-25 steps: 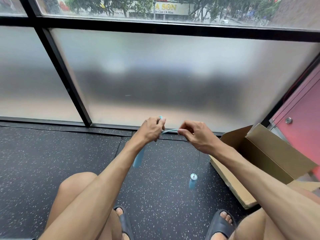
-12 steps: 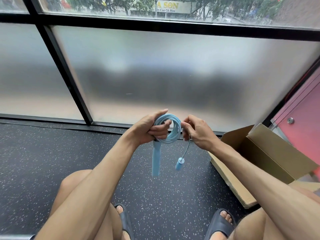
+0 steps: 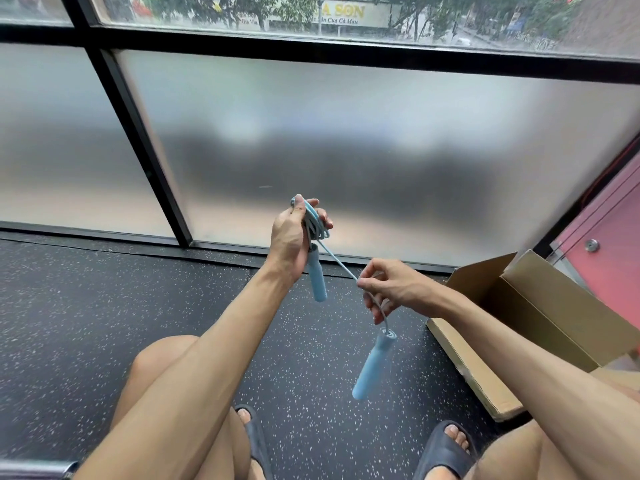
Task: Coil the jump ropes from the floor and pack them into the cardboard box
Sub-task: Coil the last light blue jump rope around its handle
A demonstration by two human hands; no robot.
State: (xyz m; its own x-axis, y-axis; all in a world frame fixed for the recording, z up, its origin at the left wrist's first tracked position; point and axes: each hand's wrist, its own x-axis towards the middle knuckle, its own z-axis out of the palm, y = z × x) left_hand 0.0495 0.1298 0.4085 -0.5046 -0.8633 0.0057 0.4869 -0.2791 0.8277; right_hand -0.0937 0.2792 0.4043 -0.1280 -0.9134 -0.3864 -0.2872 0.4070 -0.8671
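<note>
Head view looks down past two bare forearms to a speckled dark floor (image 3: 104,323). The left hand (image 3: 291,240) is raised near centre frame, its fingers curled round the coiled part of the blue rope (image 3: 313,221). The loops are bunched in that fist and stick out at its 12 o'clock, above the fingertips. One handle (image 3: 318,277) hangs straight down from the fist's 6 o'clock, its top tucked against the palm and its lower end free in the air.

From the coil a single strand (image 3: 338,262) runs taut toward 4 o'clock to the right hand (image 3: 394,289), which sits lower and apart from the left. That hand pinches the strand between thumb and forefinger at its leftmost tip; the remaining fingers are loosely curled beneath. Below the pinch the rope bends past those fingers and drops to the second handle (image 3: 372,365). It dangles tilted at 6 o'clock of the right hand, clear of the floor and touching neither hand. So the rope lies partly wound in the left grip, partly stretched between the two hands, with a short tail hanging from the right.

The box (image 3: 540,327) lies on the floor at 3 o'clock of the right hand, flaps open, well apart from the rope. What it holds cannot be seen from here.

A frosted window (image 3: 346,150) with black frames fills 12 o'clock. Dark sandals (image 3: 443,452) show at 6 o'clock, and a pink panel (image 3: 609,244) stands at 3 o'clock behind the box.
</note>
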